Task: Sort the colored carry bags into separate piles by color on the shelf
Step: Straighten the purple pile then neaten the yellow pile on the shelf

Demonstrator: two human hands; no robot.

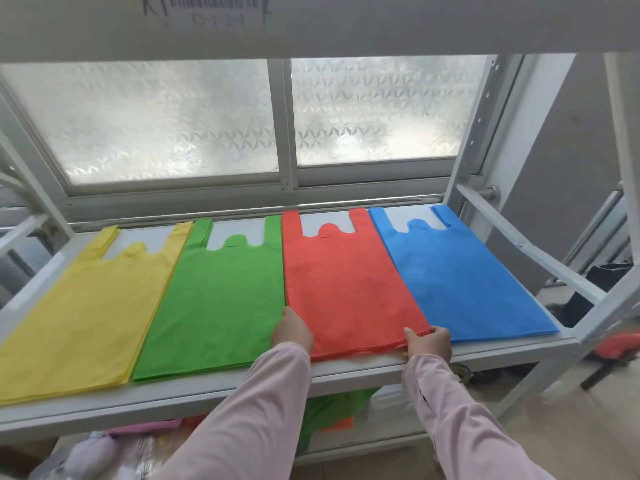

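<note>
Done so far: four separate piles lie side by side on the shelf [360, 372], one colour each: yellow pile [86, 313], green pile [218, 303], red pile [346, 289], blue pile [460, 275]. I see no mixed colour in any pile.
Step in hand: it seems the red pile is being straightened at its near edge.
Right hand [429, 342]: it pinches the near right corner of the red pile, with the thumb on top.
Left hand [292, 332]: it is at the near left corner of the red pile, touching the border with the green pile. Its fingers are hidden, so I cannot tell if it grips.
Left to do: probably very little. However, some green and orange bags [329, 415] show on the lower level, and maybe they also need sorting.
Surface: a white metal shelf, flat. The piles almost touch each other and their handles point to the back.
Room: a frosted window [173, 119] behind the shelf, a barcode label [207, 5] on the upper beam, and floor at the right.
</note>
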